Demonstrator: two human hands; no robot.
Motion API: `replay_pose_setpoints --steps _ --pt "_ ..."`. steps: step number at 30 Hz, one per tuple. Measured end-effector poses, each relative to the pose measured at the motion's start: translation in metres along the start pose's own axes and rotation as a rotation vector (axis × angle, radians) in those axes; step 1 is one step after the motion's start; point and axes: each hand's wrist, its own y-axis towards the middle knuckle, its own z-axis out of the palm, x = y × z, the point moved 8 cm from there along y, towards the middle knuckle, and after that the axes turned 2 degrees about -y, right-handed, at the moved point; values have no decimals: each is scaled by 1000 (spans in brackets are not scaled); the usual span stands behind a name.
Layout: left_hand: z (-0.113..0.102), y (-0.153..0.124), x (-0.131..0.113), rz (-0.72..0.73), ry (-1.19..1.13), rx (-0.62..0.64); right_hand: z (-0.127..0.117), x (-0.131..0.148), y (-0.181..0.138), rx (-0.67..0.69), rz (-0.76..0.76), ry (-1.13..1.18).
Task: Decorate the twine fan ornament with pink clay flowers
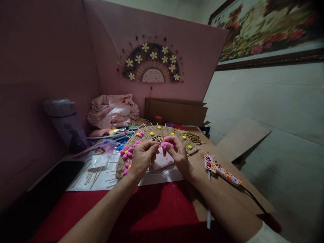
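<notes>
Between the thumb and fingers of my right hand (177, 153) is a lump of pink modelling clay (167, 145). Close beside it, the fingertips of my left hand (145, 156) are pinched together; whatever they hold is too small to make out. Both hands hover over a half-ring fan (145, 131) wound with brown twine, with thin sticks poking out around its edge. Pink clay flowers with yellow centres, such as this flower (126, 152), sit on its left part. Yellow dots (172, 134) dot the top and right. A pink spotted half-circle (163, 159) shows at its middle, partly covered by my hands.
A glue gun (222, 170) in flowered wrapping lies on cardboard at the right. Loose sticks (89, 177) and a clear plastic bag (100, 161) are at the left, near a black phone-like slab (59, 173) and a purple tumbler (67, 126). A finished flowered fan (152, 50) hangs behind.
</notes>
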Motion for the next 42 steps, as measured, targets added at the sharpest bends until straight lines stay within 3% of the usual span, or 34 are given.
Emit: replay_pose_setpoints --steps 5,18,25,28,31,35,42 --pt "6 -2 -9 71 3 50 2 -2 0 27 -24 -28" --pt "8 -5 -9 185 283 79 4 -6 0 47 -8 -3" --pt "-8 5 2 1 -155 -54 -7 -6 3 -71 -23 66" --pt "-5 6 5 -56 -298 -13 -9 -7 4 -89 -19 39" --pt "3 3 6 -105 -345 36 -8 -7 3 -83 -4 -14" --pt "3 -1 8 -157 -347 -4 -10 -4 2 -109 -13 -63" --pt "0 2 8 -133 -309 4 -9 -6 2 -95 -4 -51"
